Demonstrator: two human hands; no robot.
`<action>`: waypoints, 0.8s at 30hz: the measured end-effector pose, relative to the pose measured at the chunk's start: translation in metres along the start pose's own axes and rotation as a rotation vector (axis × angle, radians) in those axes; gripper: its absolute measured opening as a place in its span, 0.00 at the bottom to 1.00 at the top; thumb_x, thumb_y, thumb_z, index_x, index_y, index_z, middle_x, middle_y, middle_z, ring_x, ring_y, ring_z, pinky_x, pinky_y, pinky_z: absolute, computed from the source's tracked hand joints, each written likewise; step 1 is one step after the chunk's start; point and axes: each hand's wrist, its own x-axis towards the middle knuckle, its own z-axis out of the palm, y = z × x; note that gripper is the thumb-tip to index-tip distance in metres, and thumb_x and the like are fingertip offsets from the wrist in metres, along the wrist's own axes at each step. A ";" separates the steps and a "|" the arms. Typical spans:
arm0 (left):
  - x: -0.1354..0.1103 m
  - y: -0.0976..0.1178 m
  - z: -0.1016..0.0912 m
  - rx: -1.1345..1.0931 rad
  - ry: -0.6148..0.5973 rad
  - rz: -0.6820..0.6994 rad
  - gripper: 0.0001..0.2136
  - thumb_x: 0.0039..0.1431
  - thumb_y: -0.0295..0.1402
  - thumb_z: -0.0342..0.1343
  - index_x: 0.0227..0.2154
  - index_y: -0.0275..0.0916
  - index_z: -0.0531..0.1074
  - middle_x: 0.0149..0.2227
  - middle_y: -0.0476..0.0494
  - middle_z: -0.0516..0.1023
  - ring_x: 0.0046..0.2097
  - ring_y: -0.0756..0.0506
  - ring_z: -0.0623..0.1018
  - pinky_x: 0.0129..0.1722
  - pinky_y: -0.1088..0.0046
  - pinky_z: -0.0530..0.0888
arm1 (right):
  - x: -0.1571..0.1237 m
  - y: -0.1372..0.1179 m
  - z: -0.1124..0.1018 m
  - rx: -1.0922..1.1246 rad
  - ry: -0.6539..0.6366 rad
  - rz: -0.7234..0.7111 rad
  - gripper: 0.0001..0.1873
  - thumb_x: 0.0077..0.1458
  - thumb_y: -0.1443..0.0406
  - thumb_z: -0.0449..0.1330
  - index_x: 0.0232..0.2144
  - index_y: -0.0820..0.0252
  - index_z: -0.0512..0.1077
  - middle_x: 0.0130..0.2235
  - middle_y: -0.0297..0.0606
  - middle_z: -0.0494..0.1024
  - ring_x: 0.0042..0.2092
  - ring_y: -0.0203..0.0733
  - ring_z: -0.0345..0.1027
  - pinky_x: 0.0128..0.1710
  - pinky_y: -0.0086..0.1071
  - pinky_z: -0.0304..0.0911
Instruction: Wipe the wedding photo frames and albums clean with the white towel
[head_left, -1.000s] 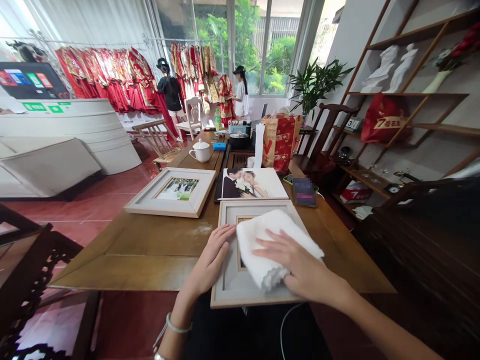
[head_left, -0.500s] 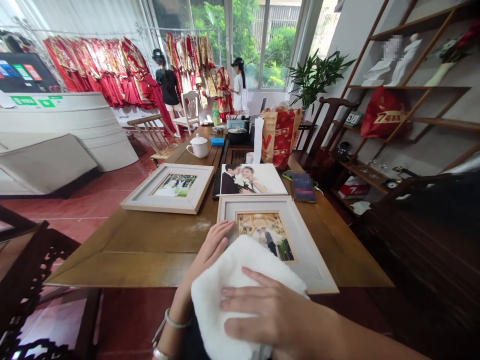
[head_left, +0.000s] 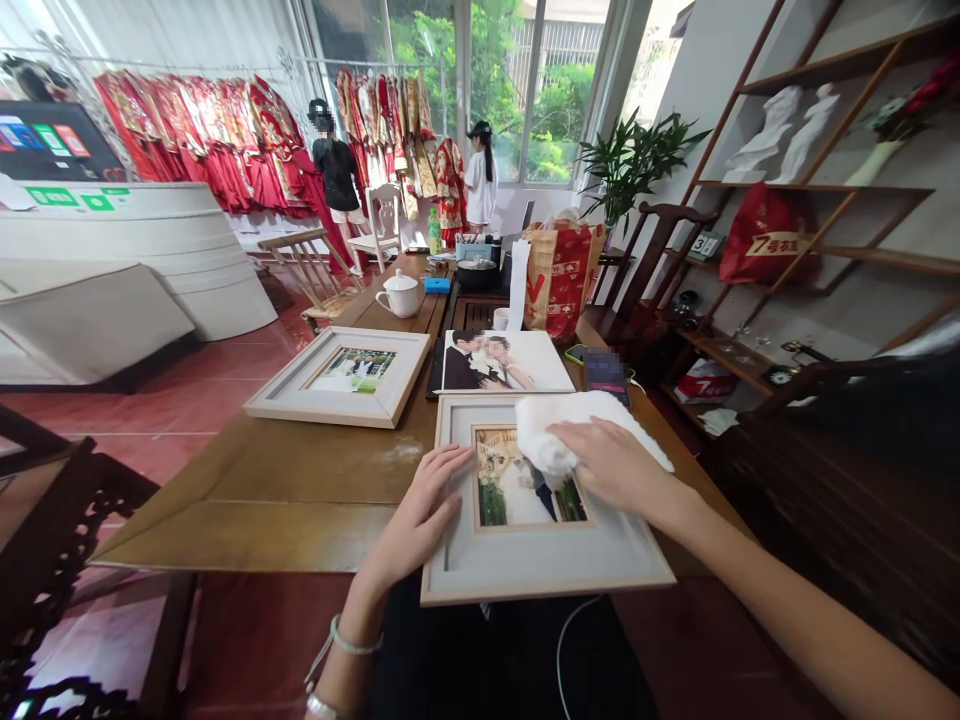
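Observation:
A pale wooden picture frame (head_left: 480, 565) with a wide white mat and a wedding photo lies at the near edge of the table, its front edge jutting past it. My left hand (head_left: 431, 505) rests on the frame's left side, fingers stretched out and lying flat. In my right hand (head_left: 611, 460) is a fluffy white cloth (head_left: 562, 415), bunched under the fingers and pressed against the frame's upper right. The cloth covers the photo's upper right corner and part of the frame's border.
A second framed photo (head_left: 274, 400) lies to the left on the wooden table (head_left: 300, 500). Beyond sit a large wedding print (head_left: 544, 365), a phone (head_left: 606, 375), a lidded white cup (head_left: 401, 295) and a paper bag (head_left: 562, 275). Two people stand by red garments at the back.
My right hand has moved up and away from me with the cloth, from the frame's near edge to its upper right. More of the photo shows. My left hand stays on the frame.

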 end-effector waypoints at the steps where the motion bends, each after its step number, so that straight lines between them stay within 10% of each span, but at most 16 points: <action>1: 0.000 0.000 0.000 0.002 -0.002 -0.001 0.21 0.64 0.30 0.44 0.60 0.46 0.60 0.63 0.43 0.59 0.65 0.40 0.53 0.65 0.53 0.50 | 0.011 0.002 0.002 0.029 0.064 -0.003 0.32 0.42 0.78 0.47 0.52 0.64 0.67 0.53 0.49 0.73 0.54 0.53 0.65 0.54 0.47 0.58; 5: 0.001 0.000 0.000 0.010 -0.008 0.005 0.21 0.64 0.30 0.44 0.59 0.44 0.61 0.62 0.42 0.61 0.64 0.39 0.54 0.64 0.53 0.51 | 0.055 -0.011 0.017 0.201 0.235 -0.228 0.33 0.41 0.77 0.48 0.52 0.64 0.67 0.54 0.46 0.72 0.58 0.49 0.62 0.56 0.45 0.57; 10: 0.000 -0.003 0.001 -0.002 0.028 -0.009 0.20 0.63 0.30 0.45 0.58 0.43 0.63 0.62 0.42 0.60 0.65 0.39 0.54 0.64 0.53 0.51 | 0.095 -0.043 0.027 0.203 0.121 -0.460 0.36 0.40 0.78 0.49 0.56 0.69 0.63 0.60 0.48 0.65 0.65 0.49 0.47 0.62 0.47 0.45; 24: 0.000 -0.001 0.000 -0.030 0.015 -0.002 0.20 0.65 0.31 0.41 0.58 0.44 0.63 0.61 0.42 0.63 0.64 0.40 0.55 0.65 0.54 0.50 | 0.033 0.022 0.007 -0.054 -0.042 -0.113 0.34 0.41 0.78 0.50 0.54 0.66 0.66 0.56 0.51 0.69 0.62 0.53 0.53 0.61 0.52 0.45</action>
